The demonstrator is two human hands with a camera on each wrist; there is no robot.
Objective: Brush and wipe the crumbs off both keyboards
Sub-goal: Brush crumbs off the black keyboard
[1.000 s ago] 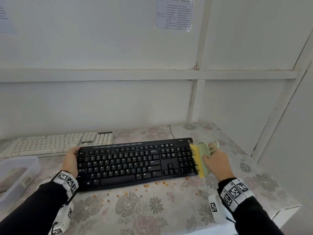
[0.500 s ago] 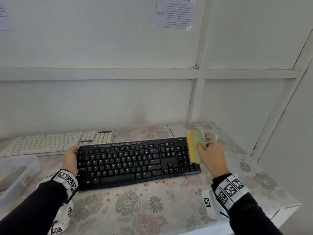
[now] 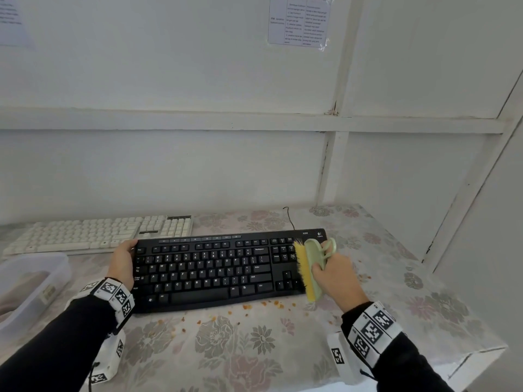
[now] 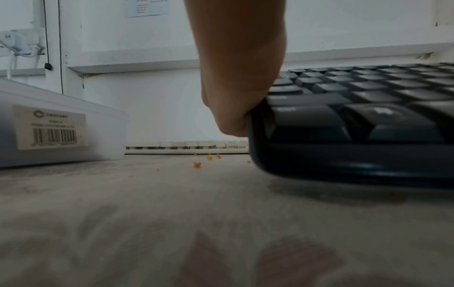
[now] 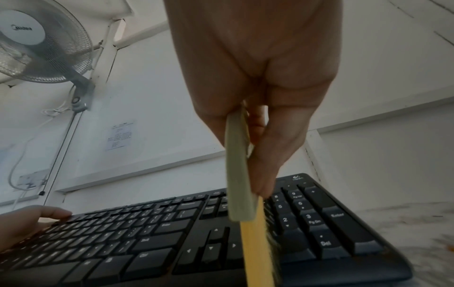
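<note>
While my left hand (image 3: 122,260) steadies the black keyboard (image 3: 215,271) on the table (image 3: 283,349), my right hand (image 3: 335,274) grips the brush (image 3: 307,268) over its numpad; next, probably sweep crumbs (image 3: 266,304) forward.

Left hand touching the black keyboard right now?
Touching. The left wrist view shows the left hand pressed against the black keyboard at its left end, no gap; the head view agrees.

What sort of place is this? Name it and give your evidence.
Probably a plain indoor workroom or data-collection booth: white panelled walls with a taped instruction sheet, a wall-mounted fan, and a table with a floral cloth.
</note>
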